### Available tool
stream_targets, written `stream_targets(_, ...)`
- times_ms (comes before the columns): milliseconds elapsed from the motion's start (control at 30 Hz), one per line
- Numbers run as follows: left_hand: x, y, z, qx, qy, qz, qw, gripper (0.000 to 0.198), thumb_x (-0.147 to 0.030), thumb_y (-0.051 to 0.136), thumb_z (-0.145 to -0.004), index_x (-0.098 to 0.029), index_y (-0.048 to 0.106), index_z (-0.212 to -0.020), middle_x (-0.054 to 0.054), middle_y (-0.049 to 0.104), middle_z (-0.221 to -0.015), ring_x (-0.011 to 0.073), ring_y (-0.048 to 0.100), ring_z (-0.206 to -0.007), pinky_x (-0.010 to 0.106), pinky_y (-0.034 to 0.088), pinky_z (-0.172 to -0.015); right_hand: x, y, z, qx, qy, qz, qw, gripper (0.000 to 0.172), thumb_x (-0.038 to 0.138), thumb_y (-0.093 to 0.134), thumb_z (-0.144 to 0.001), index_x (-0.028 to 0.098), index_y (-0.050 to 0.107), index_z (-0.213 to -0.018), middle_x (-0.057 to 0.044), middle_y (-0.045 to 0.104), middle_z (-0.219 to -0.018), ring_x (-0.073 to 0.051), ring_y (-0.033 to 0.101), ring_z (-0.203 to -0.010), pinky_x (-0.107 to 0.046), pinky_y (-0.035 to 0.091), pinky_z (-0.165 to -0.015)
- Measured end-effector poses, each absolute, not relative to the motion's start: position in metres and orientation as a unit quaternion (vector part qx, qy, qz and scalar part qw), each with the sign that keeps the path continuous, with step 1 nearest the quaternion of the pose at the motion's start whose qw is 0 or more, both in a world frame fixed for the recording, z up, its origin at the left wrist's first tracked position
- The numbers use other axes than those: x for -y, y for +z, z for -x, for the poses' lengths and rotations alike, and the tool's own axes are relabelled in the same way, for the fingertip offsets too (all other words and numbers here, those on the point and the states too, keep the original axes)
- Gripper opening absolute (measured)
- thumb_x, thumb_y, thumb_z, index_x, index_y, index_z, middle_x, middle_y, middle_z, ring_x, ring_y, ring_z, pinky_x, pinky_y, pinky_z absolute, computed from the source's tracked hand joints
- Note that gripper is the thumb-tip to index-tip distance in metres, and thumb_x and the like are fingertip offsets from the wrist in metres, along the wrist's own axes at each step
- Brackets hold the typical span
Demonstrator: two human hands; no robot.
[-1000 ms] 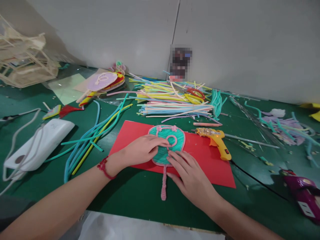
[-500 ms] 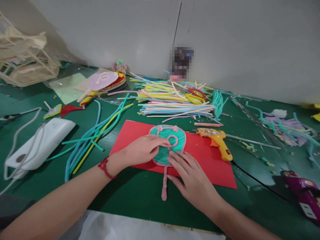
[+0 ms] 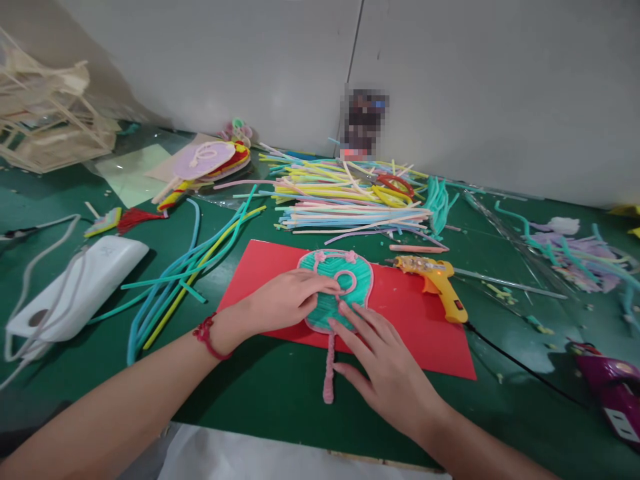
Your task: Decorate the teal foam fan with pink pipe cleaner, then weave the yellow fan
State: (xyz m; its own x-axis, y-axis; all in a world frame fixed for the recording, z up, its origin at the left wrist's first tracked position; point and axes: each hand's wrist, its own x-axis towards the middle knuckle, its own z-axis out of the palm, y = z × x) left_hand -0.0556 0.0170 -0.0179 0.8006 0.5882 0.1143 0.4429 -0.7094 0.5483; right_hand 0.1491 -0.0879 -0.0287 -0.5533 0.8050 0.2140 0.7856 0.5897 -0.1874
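Observation:
A teal fan-shaped craft piece with a pink border, a pink loop and a twisted pink handle lies on a red sheet on the green table. My left hand rests flat on the fan's left half, fingertips at the pink loop. My right hand lies with its fingers stretched out, the tips pressing the fan's lower edge beside the handle. Neither hand grips anything.
A yellow glue gun lies on the red sheet's right edge, its black cord running right. A heap of coloured pipe cleaners sits behind. A white device with cable, loose teal strands, finished fans and a purple tool surround the work.
My right hand has slid slightly back toward me and its fingers have spread a little. My left hand and the fan stay in place.

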Motion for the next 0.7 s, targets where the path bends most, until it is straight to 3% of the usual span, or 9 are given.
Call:
stream_targets(200,-0.017,-0.021,0.057,-0.284,0.146,-0.912,0.257,0.043,-0.004,0.038,-0.083,-0.022,0.054,-0.118,0.001,0.063,-0.120,0.0149,0.055,-0.113,0.033,0.041,-0.101,0.082,-0.022,-0.157,0.873,0.112,0.449,0.151,0.042,0.032,0.044,-0.093,0.024,0.045,-0.134,-0.006,0.051,-0.136,-0.021,0.045,-0.125,-0.041,0.046,-0.098)
stream_targets(300,-0.018,-0.021,0.058,-0.288,0.148,-0.908,0.267,0.042,-0.004,0.039,-0.082,-0.023,0.054,-0.117,0.000,0.062,-0.120,0.0145,0.056,-0.111,0.031,0.042,-0.099,0.075,-0.014,-0.169,0.845,0.133,0.473,0.210,0.037,0.028,0.042,-0.093,0.024,0.048,-0.130,-0.006,0.056,-0.130,-0.018,0.050,-0.120,-0.035,0.047,-0.096)
stream_targets(367,-0.018,-0.020,0.057,-0.285,0.153,-0.906,0.275,0.040,-0.005,0.039,-0.084,-0.023,0.055,-0.116,-0.001,0.062,-0.120,0.0139,0.057,-0.109,0.030,0.042,-0.097,0.067,-0.009,-0.183,0.796,0.070,0.534,0.275,0.027,0.027,0.042,-0.092,0.022,0.059,-0.113,-0.007,0.065,-0.114,-0.021,0.057,-0.110,-0.039,0.046,-0.095)
stream_targets(433,-0.018,-0.018,0.057,-0.284,0.157,-0.904,0.279,0.037,-0.007,0.038,-0.086,-0.023,0.056,-0.115,-0.001,0.063,-0.120,0.0136,0.057,-0.109,0.028,0.043,-0.096,0.056,-0.003,-0.199,0.734,-0.008,0.610,0.300,0.023,0.032,0.044,-0.090,0.019,0.062,-0.093,-0.009,0.069,-0.093,-0.022,0.064,-0.090,-0.039,0.050,-0.083)
stream_targets(567,-0.015,-0.016,0.055,-0.301,0.160,-0.899,0.275,0.034,-0.012,0.036,-0.090,-0.023,0.056,-0.115,-0.001,0.063,-0.120,0.0147,0.057,-0.109,0.030,0.043,-0.096,0.039,0.003,-0.230,0.630,-0.033,0.770,0.099,0.027,0.042,0.042,-0.087,0.020,0.054,-0.075,-0.007,0.064,-0.072,-0.024,0.062,-0.064,-0.035,0.045,-0.054)
stream_targets(700,-0.012,-0.016,0.053,-0.321,0.157,-0.893,0.272,0.037,-0.016,0.041,-0.090,-0.025,0.048,-0.125,0.001,0.062,-0.120,0.0172,0.057,-0.110,0.033,0.044,-0.096,0.032,0.000,-0.245,0.585,-0.018,0.811,-0.002,0.035,0.049,0.038,-0.087,0.018,0.053,-0.083,-0.013,0.066,-0.083,-0.029,0.064,-0.069,-0.032,0.038,-0.047)
